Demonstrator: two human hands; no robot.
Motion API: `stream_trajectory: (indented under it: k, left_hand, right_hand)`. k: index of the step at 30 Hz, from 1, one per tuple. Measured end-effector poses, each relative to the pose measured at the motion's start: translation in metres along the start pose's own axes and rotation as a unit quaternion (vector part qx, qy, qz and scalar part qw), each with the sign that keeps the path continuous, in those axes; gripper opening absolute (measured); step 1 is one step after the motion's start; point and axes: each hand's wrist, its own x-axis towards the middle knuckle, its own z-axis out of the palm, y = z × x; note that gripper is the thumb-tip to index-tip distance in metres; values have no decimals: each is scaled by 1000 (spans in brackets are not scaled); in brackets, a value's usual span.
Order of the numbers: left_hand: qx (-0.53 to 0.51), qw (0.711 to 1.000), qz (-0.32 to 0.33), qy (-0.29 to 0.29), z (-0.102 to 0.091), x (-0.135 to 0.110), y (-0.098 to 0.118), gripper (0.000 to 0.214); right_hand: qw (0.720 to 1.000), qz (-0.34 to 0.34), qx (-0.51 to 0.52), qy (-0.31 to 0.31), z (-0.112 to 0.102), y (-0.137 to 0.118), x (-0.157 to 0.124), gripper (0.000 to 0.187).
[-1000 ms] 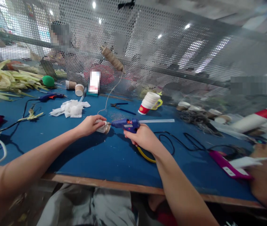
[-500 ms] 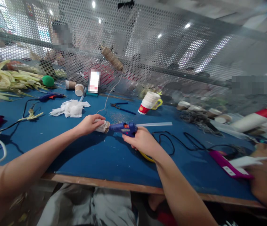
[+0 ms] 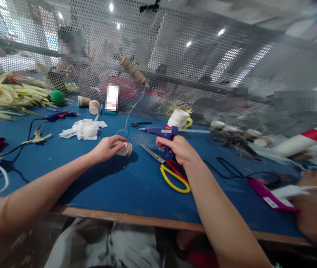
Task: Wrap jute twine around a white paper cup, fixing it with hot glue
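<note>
My left hand (image 3: 108,147) is closed on a small twine-wrapped paper cup (image 3: 126,149) lying on its side on the blue table (image 3: 113,182). A strand of twine (image 3: 132,109) runs from the cup up to a twine spool (image 3: 133,70) on the mesh screen. My right hand (image 3: 176,147) grips a blue glue gun (image 3: 162,131), lifted above the table with its nozzle pointing left, well clear of the cup. Yellow-and-red-handled scissors (image 3: 172,172) lie on the table just below that hand.
A stack of paper cups (image 3: 178,119), white fabric scraps (image 3: 84,128), a second glue gun (image 3: 59,115), pliers (image 3: 140,124), dried husks (image 3: 10,96) and black cables (image 3: 225,168) lie about. A perforated screen (image 3: 192,56) backs the table. Another person's hand (image 3: 314,208) rests at right.
My right hand has pulled the glue gun up and to the right, away from the cup, uncovering the scissors. My left hand has stayed on the cup.
</note>
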Motion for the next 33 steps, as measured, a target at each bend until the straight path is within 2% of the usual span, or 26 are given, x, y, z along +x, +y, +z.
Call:
stream_trajectory:
  k: [2, 5, 10, 13, 17, 19, 20, 22, 23, 25, 27, 30, 33]
  left_hand:
    - [7, 1000, 13, 9, 0, -2, 3, 33]
    - [14, 999, 28, 17, -1, -4, 8, 34]
    - [34, 997, 75, 5, -1, -9, 13, 34]
    - [43, 993, 114, -3, 0, -11, 15, 33]
    - [47, 986, 159, -24, 3, -14, 20, 31]
    - [46, 982, 177, -38, 5, -16, 23, 31]
    - [46, 981, 185, -47, 6, -17, 24, 30]
    - [47, 978, 193, -62, 8, -19, 26, 30]
    - [49, 978, 192, -69, 9, -20, 27, 30]
    - [45, 980, 180, -71, 9, -21, 28, 30]
    - [20, 985, 160, -55, 10, -21, 29, 31]
    - [-60, 992, 113, -21, 9, -20, 31, 36]
    - [-133, 989, 64, -7, 9, -19, 33, 37]
  right_hand:
    - [998, 36, -31, 31, -3, 7, 20, 18]
    - [996, 60, -59, 34, -1, 22, 42, 26]
    - [987, 74, -138, 31, 1, 42, 56, 29]
    - [979, 61, -191, 47, -1, 41, 56, 26]
    - [974, 6, -221, 54, 7, 20, 42, 23]
    - [978, -22, -208, 10, 20, 6, 28, 30]
    - [980, -39, -190, -40, 27, 0, 20, 35]
    - [969, -65, -98, -217, 42, -9, 6, 45]
    - [962, -74, -71, -251, 49, -12, 0, 42]
    - [967, -90, -31, -236, 57, -15, -7, 31]
    - [980, -100, -6, -171, 59, -15, -11, 24]
    - [988, -127, 34, -86, 53, -15, -15, 20]
    - [986, -147, 67, -31, 45, -18, -19, 18]
